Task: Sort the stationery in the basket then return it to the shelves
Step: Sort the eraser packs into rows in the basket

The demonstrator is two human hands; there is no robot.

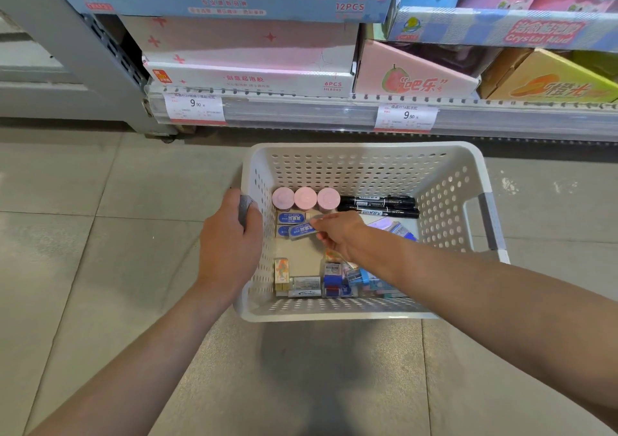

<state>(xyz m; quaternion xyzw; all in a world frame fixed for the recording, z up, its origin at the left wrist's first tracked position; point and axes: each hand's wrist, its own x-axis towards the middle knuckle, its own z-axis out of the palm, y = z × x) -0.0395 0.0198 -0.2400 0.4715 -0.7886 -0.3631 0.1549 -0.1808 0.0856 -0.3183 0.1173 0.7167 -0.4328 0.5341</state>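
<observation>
Fingers [317, 224] of the right hand [337, 231] pinch one end of a blue-labelled eraser [302, 230], lifted at a slant over the floor of the white perforated basket [361, 149]. Just beyond the fingertips lie two more blue-labelled erasers [289, 218], and beyond those stand three pink-capped jars [305, 198] in a row. To the right of the jars, past the knuckles, two black markers [378, 205] lie side by side. Nearer the wrist, small boxed items [302, 285] line the basket's near wall, partly hidden by the forearm. Left hand [230, 238]: fingers curled round the grey handle [245, 210] on the basket's left rim. Basket rests on a tiled floor [83, 235] before a shelf [301, 108] bearing price tags [195, 108] and display cartons [247, 57].
</observation>
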